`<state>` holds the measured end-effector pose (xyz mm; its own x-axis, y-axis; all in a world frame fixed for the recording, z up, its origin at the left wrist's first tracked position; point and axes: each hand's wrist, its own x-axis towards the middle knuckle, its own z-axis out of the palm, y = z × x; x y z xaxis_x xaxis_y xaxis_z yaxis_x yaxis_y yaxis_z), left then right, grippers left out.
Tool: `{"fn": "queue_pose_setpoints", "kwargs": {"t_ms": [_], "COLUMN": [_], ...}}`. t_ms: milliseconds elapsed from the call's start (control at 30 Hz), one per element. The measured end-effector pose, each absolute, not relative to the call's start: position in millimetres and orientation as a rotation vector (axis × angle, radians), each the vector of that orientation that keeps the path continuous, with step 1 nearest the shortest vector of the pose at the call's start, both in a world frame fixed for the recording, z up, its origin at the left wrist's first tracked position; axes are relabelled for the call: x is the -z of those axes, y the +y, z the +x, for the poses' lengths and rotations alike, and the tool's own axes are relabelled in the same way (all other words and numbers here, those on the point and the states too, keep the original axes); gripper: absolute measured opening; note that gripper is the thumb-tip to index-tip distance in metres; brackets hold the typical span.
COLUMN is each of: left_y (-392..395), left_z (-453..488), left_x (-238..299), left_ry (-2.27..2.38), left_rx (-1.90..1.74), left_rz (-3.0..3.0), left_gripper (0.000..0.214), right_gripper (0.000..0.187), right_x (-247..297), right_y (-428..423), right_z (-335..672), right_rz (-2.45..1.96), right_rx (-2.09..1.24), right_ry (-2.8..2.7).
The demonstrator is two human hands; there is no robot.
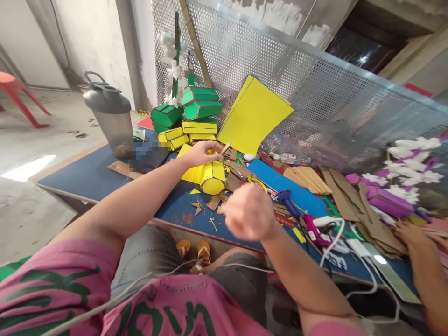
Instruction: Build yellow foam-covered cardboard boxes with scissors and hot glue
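My left hand (205,154) reaches over the table and pinches a small cardboard piece (227,149) between thumb and fingers. Just below it lies a yellow faceted paper form (213,179) with a flat yellow sheet beside it. My right hand (249,212) is raised nearer to me, closed like a fist and blurred; whatever its fingers may hold is hidden. Behind that hand, yellow-handled scissors (258,183) lie among cardboard scraps. A blue glue gun (289,201) and a magenta glue gun (315,231) rest to its right.
A shaker bottle (108,116) stands on the blue table (77,172) at left. Green boxes (202,103) and a yellow sheet (259,112) lean by the perforated metal screen (311,93). White cables (336,242) hang at right, near another person's hand (416,235).
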<state>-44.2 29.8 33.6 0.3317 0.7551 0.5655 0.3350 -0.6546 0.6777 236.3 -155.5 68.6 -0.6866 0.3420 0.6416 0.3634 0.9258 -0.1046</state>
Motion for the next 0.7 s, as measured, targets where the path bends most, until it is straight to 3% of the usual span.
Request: {"fn": "queue_pose_setpoints", "kwargs": {"t_ms": [100, 200, 367, 467, 567, 700], "left_y": [30, 23, 7, -2, -9, -10], "left_z": [-43, -38, -19, -11, -7, -5], "left_x": [-34, -36, -36, -36, -36, -35], "left_ry": [0.951, 0.864, 0.587, 0.521, 0.513, 0.523], "left_rx": [-1.297, -1.351, -1.343, -1.322, -1.281, -1.294], "left_rz": [2.205, 2.178, 1.924, 1.705, 1.599, 1.601], "left_gripper": [0.036, 0.038, 0.046, 0.051, 0.05, 0.047], "right_gripper": [0.005, 0.015, 0.063, 0.08, 0.078, 0.057], "right_x": [-72, -48, -6, -3, -10, -15], "right_y": [-101, -54, -25, -26, -31, -39], "right_z": [236, 239, 241, 240, 239, 236], "right_rz": [-0.597, -0.814, -1.03, -0.963, -0.842, -0.74], "right_rx": [-0.081, -0.397, -0.686, -0.899, -1.103, -1.25], "right_ry": [-2.146, -1.844, -1.654, -1.596, -1.595, -1.6]}}
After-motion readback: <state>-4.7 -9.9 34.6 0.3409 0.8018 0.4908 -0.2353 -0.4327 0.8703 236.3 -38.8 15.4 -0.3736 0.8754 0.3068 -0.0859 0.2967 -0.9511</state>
